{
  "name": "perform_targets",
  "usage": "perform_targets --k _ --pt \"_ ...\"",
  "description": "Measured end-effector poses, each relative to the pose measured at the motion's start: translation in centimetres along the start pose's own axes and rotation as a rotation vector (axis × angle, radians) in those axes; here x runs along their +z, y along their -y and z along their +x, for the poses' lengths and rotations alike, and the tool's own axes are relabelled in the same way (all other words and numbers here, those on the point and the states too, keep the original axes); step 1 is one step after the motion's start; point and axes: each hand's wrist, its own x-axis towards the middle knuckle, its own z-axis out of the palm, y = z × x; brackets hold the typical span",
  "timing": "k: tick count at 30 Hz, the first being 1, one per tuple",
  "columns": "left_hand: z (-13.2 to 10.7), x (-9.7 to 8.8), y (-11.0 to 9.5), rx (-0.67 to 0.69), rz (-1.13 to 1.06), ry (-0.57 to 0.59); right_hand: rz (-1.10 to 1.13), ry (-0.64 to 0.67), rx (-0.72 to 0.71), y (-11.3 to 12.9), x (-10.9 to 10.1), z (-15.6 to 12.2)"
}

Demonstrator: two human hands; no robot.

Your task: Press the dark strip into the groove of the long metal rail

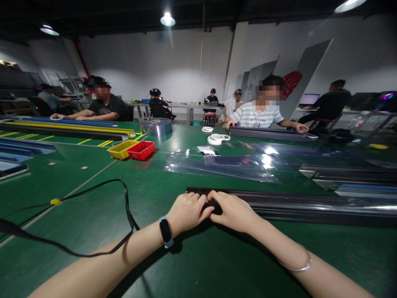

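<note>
A long black rail in clear plastic wrap (304,205) lies across the green table (198,265) from the middle to the right edge. Both my hands rest on its left end. My left hand (186,212) has its fingers curled over the rail end, with a black band on the wrist. My right hand (231,211) grips the rail beside it, fingers closed over the top, a thin bracelet on the forearm. The fingertips of both hands meet on the rail.
A black strap (124,198) loops over the table at left. Yellow tray (121,149) and red tray (141,150) stand further back. Clear plastic sheets (229,163), tape rolls (215,138) and more rails (350,174) lie beyond. Other people sit at the far side.
</note>
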Motion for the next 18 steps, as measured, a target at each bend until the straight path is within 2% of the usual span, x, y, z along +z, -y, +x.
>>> perform_targets --k 5,9,15,18 --pt "0.0 0.01 -0.13 -0.034 0.025 0.003 -0.035 0.023 -0.018 -0.09 0.06 0.07" --pt "0.02 0.1 -0.11 -0.036 0.045 0.016 -0.074 -0.006 -0.042 -0.14 0.27 0.08" --pt "-0.05 0.4 -0.07 -0.01 0.053 -0.057 -0.089 0.031 -0.022 0.03 0.18 0.11" --pt "-0.1 0.35 0.03 0.008 0.048 -0.078 -0.051 0.036 -0.055 0.05 -0.04 0.21"
